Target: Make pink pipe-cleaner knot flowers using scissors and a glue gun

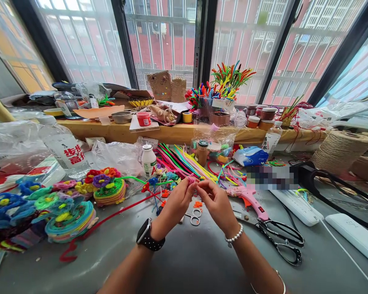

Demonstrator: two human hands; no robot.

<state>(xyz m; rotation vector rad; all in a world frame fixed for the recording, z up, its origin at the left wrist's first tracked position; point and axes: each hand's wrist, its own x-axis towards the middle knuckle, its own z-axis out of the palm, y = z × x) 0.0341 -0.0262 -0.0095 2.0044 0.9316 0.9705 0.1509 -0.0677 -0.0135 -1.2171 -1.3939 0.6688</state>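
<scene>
Both forearms reach over the grey table, the left hand pinching a small pink piece at its tips, the right hand curled close beside it, grip unclear from here.

Bright daylight enters through the tall, dark-framed glass windows, washing the panes pale and leaving a whitish glare on the left of the smooth grey table, whose near middle lies in soft shadow. Wide-angle distortion tilts the outer window frames and stretches the edges; a pixelated patch hides detail right of centre.
</scene>
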